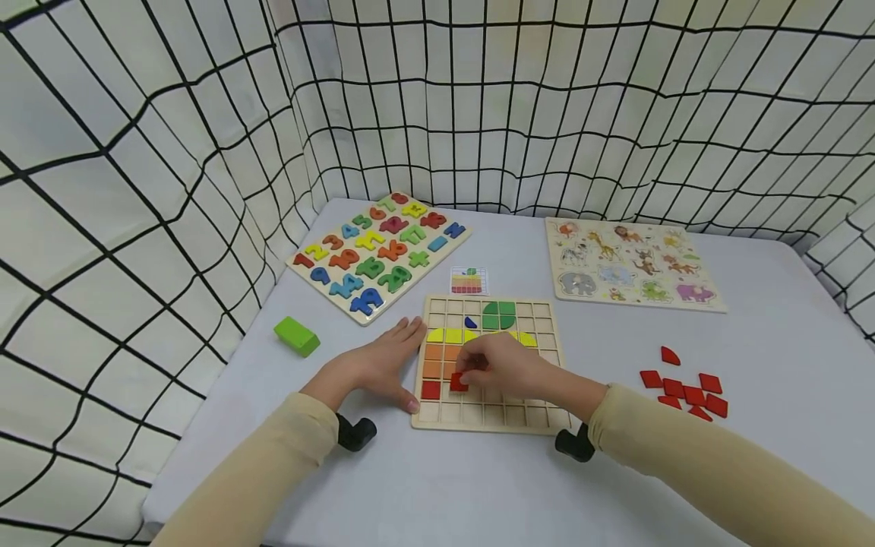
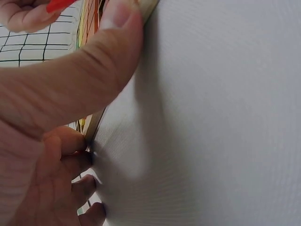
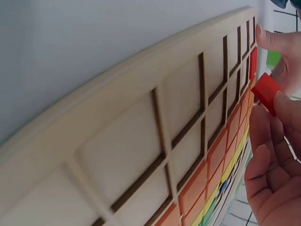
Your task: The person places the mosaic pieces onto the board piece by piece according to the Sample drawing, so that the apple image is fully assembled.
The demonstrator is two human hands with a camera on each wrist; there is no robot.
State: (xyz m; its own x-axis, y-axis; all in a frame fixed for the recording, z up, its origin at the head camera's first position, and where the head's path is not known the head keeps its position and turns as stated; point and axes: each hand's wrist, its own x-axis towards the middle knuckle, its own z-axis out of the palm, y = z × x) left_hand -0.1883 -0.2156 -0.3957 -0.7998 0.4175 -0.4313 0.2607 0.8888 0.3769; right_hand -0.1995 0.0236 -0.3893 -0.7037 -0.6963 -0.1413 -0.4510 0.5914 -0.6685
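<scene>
My right hand (image 1: 502, 366) pinches a red square tile (image 3: 266, 93) between thumb and fingers, close over the wooden grid board (image 1: 478, 416). The tile is tilted in the right wrist view. Beside it, another red tile (image 1: 431, 390) lies in the leftmost cell of its row. Orange tiles (image 1: 433, 352) and a row of yellow pieces (image 1: 437, 335) lie above, partly hidden by the right hand. Farther up are green pieces (image 1: 499, 314) and a small blue piece (image 1: 470, 323). My left hand (image 1: 383, 365) rests along the board's left edge, thumb (image 2: 117, 42) at the lower corner, fingers extended.
Loose red pieces (image 1: 693, 396) lie to the right. A small pattern card (image 1: 469, 281) sits behind the grid board. A letter-and-number puzzle (image 1: 383, 254), an animal puzzle (image 1: 636, 266) and a green block (image 1: 297, 336) are also on the table. Black netting (image 1: 478, 114) surrounds it.
</scene>
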